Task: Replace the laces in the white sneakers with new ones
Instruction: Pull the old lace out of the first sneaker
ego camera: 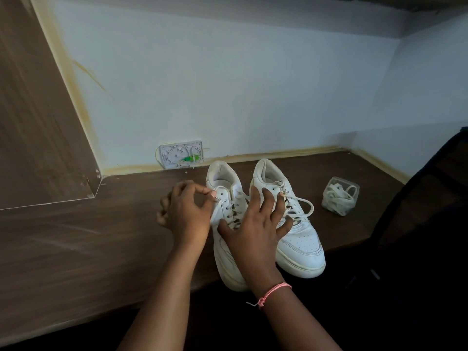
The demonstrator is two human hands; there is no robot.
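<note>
Step, by judgement: unlacing left sneaker [229,198]. Left hand [184,211] pinches old lace [217,203] end near top eyelets; right hand [253,224] released, fingers spread, pressing flat across both tongues. Right sneaker [298,239] alongside, touching, laced. Both toes overhang table [76,244] front edge, so keep press firm and pull lace back toward wall, one eyelet at a time. New laces in clear container [340,195] toward table's right end, apart. Open room left of shoes.

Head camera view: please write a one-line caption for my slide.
Left hand pinches the old lace of the left sneaker while the right hand steadies it.
</note>
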